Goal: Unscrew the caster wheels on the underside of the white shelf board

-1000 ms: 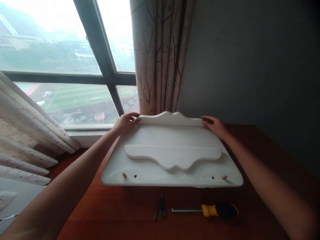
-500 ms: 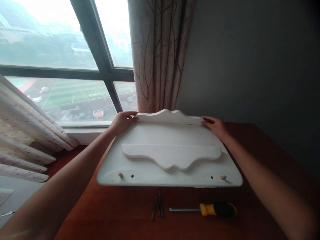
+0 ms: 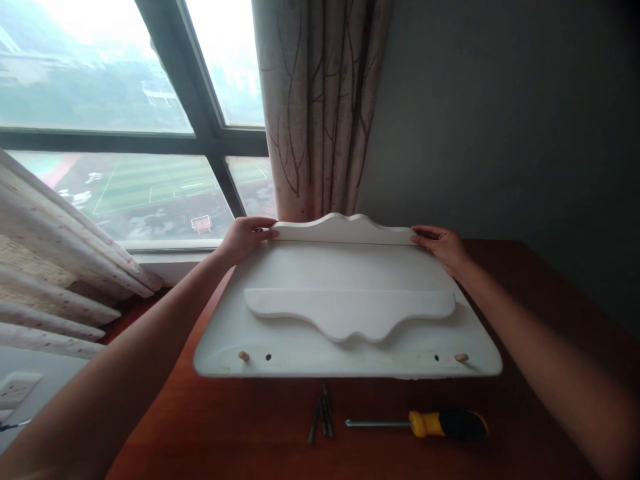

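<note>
Along the far edge of a white board (image 3: 345, 263) stands a white scalloped panel (image 3: 345, 228), wavy side up. My left hand (image 3: 246, 237) pinches its left end between thumb and fingers. At the other end, my right hand (image 3: 443, 245) grips the panel the same way. A second scalloped panel (image 3: 350, 310) lies loose on the board, its curves toward me. Near the board's front edge, a wooden dowel (image 3: 243, 357) sticks up at the left and another dowel (image 3: 461, 358) at the right, each with a dark hole beside it.
On the brown table (image 3: 200, 427), in front of the board, lie several screws (image 3: 323, 415) and a yellow-and-black screwdriver (image 3: 435, 424). A curtain (image 3: 320, 107) and a window (image 3: 100, 180) rise behind, with a grey wall (image 3: 500, 120) to the right.
The view has shifted slightly, so the board, screws and screwdriver appear a little farther right. Both hands keep hold of the upright panel's ends.
</note>
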The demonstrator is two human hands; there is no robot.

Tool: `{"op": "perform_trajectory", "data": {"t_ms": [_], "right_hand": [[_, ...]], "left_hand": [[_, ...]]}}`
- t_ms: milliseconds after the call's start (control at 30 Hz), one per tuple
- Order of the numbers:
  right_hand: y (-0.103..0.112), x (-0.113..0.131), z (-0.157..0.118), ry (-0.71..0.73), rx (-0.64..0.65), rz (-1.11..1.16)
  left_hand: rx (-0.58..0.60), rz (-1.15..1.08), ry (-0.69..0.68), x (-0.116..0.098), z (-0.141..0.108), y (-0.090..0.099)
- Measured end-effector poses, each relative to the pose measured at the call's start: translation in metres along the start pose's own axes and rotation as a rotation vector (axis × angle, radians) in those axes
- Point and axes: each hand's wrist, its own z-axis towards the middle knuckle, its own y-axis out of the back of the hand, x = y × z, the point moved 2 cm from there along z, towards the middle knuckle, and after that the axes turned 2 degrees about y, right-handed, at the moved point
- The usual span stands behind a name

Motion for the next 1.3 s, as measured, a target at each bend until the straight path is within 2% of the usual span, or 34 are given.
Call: {"op": "perform_trajectory", "data": {"t_ms": [400,600,867,967,1133,1300], "right_hand": [[-0.003,0.004,-0.007,0.024,-0.056,0.022],[0.0,0.007,-0.007,0.048,-0.118,0.049],[0.0,0.014,-0.013,0.118,-0.153,0.107],[0.006,0.018,-0.014,0.17,-0.111,0.028],[0.019,0.02,-0.026,0.264,-0.006,-0.143],[0.021,0.017,-0.04,0.327,0.04,-0.327]], "left_hand": [[-0.064,0.004,-0.023,0.006,-0.002,-0.002],[-0.113,-0.181,-0.14,0.0,0.002,-0.005],[-0.155,-0.136,-0.165,-0.002,-0.002,-0.005],[-0.151,-0.113,-0.194,-0.005,-0.006,-0.002],[-0.047,0.042,-0.199,-0.008,-0.023,0.005],[-0.022,0.16,-0.217,-0.009,-0.036,0.008]]}}
